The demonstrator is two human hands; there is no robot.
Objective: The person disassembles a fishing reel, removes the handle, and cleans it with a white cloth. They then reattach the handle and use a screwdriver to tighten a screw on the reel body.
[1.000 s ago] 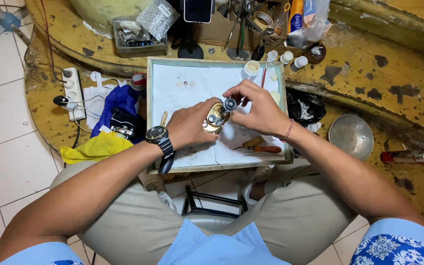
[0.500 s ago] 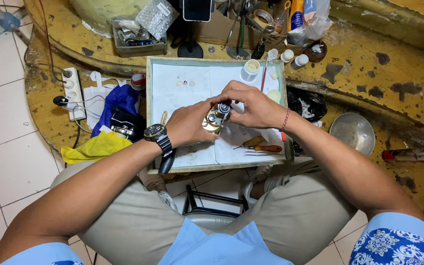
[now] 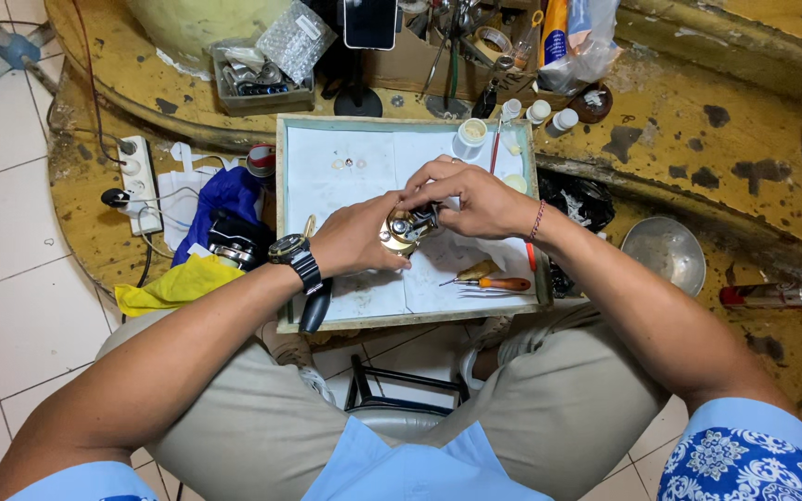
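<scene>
Since the earlier frames the right hand (image 3: pixel 475 199) has slid left and down over the top of the fishing reel (image 3: pixel 404 229), its fingers now curled onto the silver part instead of pinching above it. The left hand (image 3: pixel 355 243) grips the gold reel from below and the side, fingers closed around its body. Both hands hold it just above the paper-lined tray (image 3: pixel 401 320), near the tray's middle. An orange-handled screwdriver (image 3: pixel 494 282) and tweezers (image 3: pixel 480 293) lie on the paper just beside the right wrist. A small white cup (image 3: pixel 472 135) stands at the tray's far edge. A yellow cloth (image 3: pixel 174 284) lies left of the tray, near the left forearm.
</scene>
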